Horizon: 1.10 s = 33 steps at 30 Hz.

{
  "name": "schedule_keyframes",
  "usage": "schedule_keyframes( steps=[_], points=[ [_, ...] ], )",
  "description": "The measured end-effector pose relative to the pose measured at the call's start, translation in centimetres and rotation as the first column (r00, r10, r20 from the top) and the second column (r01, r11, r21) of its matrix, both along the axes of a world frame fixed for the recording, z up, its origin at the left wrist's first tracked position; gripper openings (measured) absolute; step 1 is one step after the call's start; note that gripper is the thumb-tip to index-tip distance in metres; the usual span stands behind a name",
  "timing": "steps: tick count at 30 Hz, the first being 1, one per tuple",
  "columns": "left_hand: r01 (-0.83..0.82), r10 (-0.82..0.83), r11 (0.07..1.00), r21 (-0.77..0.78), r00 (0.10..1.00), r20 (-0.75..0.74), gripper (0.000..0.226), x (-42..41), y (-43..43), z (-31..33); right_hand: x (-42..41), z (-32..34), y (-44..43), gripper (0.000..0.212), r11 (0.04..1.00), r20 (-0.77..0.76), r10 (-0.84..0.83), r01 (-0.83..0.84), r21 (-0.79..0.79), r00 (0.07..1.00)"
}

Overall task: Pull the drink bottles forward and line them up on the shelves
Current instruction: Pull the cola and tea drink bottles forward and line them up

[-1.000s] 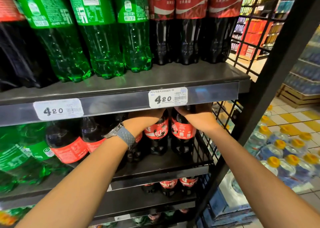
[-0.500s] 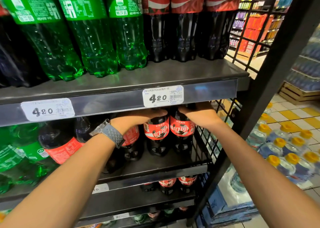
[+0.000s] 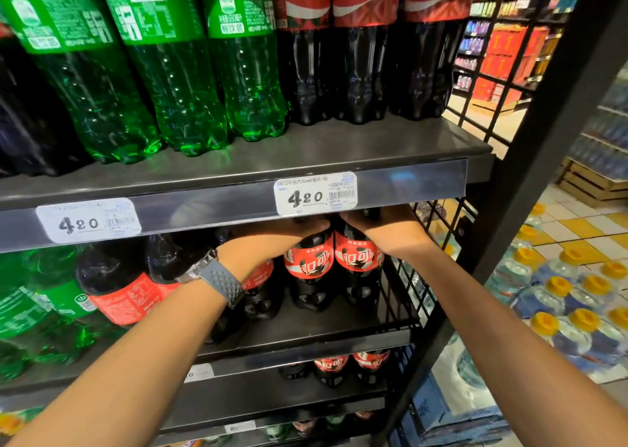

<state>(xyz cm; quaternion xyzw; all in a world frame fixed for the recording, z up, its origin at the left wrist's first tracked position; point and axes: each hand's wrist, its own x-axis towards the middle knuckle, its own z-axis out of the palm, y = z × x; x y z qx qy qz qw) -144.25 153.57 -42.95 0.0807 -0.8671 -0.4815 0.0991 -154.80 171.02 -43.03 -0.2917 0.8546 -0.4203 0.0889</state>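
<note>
Two dark cola bottles with red labels stand side by side on the second shelf. My left hand, with a grey watch at the wrist, grips the upper part of the left cola bottle. My right hand grips the top of the right cola bottle. The fingertips and both bottle caps are hidden under the upper shelf's price rail. More cola bottles and green bottles stand to the left on the same shelf.
The top shelf carries big green bottles and cola bottles. Lower shelves hold small cola bottles. A black wire side panel closes the rack's right end. Packs of yellow-capped water bottles lie on the tiled floor at the right.
Both hands have drawn the two cola bottles a little forward and to the left on the second shelf. The view has shifted slightly.
</note>
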Motion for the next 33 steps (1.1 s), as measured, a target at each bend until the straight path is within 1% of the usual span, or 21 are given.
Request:
schedule_keyframes(
  steps=[1,4,8,10,12,14,17,18,19,20,21,22,23,24,25,27,28,30,31,32,33],
  points=[
    [-0.041,0.041,0.999,-0.007,0.999,-0.025,0.045,0.1,0.0,-0.2,0.0,-0.1,0.0,0.062,1.0,-0.011,0.005,-0.005,-0.022,1.0],
    [-0.162,0.149,0.973,-0.163,0.985,-0.087,0.056,1.0,0.5,-0.3,0.0,-0.5,0.0,0.064,0.997,-0.021,-0.018,0.016,-0.076,1.0],
    [-0.153,0.146,0.983,-0.099,0.986,-0.075,0.062,1.0,0.9,-0.6,-0.6,-0.9,-0.1,0.064,0.997,-0.117,0.024,-0.033,-0.076,0.993],
    [-0.208,0.187,0.959,-0.19,0.975,-0.123,0.06,0.8,0.9,-0.8,-0.8,-0.9,0.0,0.064,0.993,-0.168,0.016,-0.036,-0.114,0.986],
    [-0.282,0.239,0.905,-0.319,0.956,-0.168,0.06,0.7,0.8,-0.8,-0.6,-0.7,0.0,0.063,0.988,-0.148,0.011,-0.034,-0.154,0.989],
    [-0.296,0.236,0.882,-0.367,0.951,-0.2,0.06,1.1,1.0,-0.6,-0.4,-0.8,0.2,0.061,0.995,-0.102,-0.006,-0.004,-0.1,0.995],
    [-0.245,0.185,0.875,-0.418,0.966,-0.179,0.063,2.3,1.0,-0.4,0.1,-1.0,0.4,0.035,0.988,0.011,-0.11,0.108,0.114,0.994],
    [-0.253,0.2,0.844,-0.474,0.967,-0.16,0.064,3.0,0.9,-0.4,0.7,-1.0,0.2,0.033,0.972,-0.078,-0.185,0.194,0.129,0.98],
    [-0.285,0.236,0.783,-0.552,0.958,-0.16,0.064,4.0,0.9,-0.4,1.4,-1.1,0.0,0.033,0.952,-0.261,-0.258,0.29,0.094,0.93],
    [-0.343,0.266,0.702,-0.624,0.939,-0.217,0.058,5.1,0.7,-0.4,2.3,-0.9,-0.5,0.034,0.928,-0.447,-0.315,0.371,0.041,0.837],
    [-0.385,0.251,0.636,-0.669,0.923,-0.292,0.049,6.4,0.5,-0.3,3.4,-0.7,-0.8,0.036,0.907,-0.575,-0.342,0.422,0.006,0.743],
    [-0.41,0.195,0.604,-0.684,0.908,-0.371,0.04,7.7,0.1,-0.5,4.3,-0.8,-1.1,0.036,0.893,-0.655,-0.359,0.449,-0.033,0.665],
    [-0.401,0.127,0.599,-0.693,0.902,-0.413,0.033,9.0,-0.5,-0.5,5.4,-0.7,-1.5,0.033,0.896,-0.685,-0.371,0.437,-0.085,0.627],
    [-0.368,0.066,0.599,-0.711,0.908,-0.414,0.032,10.3,-1.2,-0.7,6.4,-0.8,-1.9,0.028,0.903,-0.708,-0.383,0.4,-0.154,0.593],
    [-0.349,0.025,0.582,-0.735,0.911,-0.412,0.037,11.6,-2.1,-0.9,7.3,-1.1,-2.4,0.024,0.913,-0.761,-0.379,0.348,-0.213,0.526],
    [-0.367,0.005,0.514,-0.775,0.905,-0.425,0.041,13.9,-4.1,-1.4,9.4,-1.7,-3.6,0.016,0.943,-0.913,-0.29,0.248,-0.222,0.288],
    [-0.401,0.028,0.473,-0.784,0.897,-0.442,0.039,14.9,-5.1,-1.5,10.3,-1.9,-4.6,0.013,0.967,-0.952,-0.211,0.193,-0.169,0.222],
    [-0.483,0.124,0.409,-0.774,0.87,-0.477,0.036,16.7,-6.9,-1.8,11.5,-2.1,-6.8,0.008,0.992,-0.958,-0.086,0.109,-0.057,0.273],
    [-0.513,0.191,0.394,-0.763,0.857,-0.478,0.036,17.4,-7.7,-1.8,12.0,-1.8,-7.8,0.01,0.993,-0.945,-0.024,0.118,0.015,0.325],
    [-0.525,0.258,0.384,-0.759,0.851,-0.458,0.038,17.9,-8.4,-1.7,12.5,-1.3,-8.7,0.021,0.986,-0.914,0.022,0.14,0.085,0.404],
    [-0.521,0.319,0.39,-0.759,0.85,-0.419,0.042,18.2,-8.9,-1.5,13.2,-0.6,-9.7,0.039,0.979,-0.79,0.074,0.108,0.175,0.608]
  ],
)
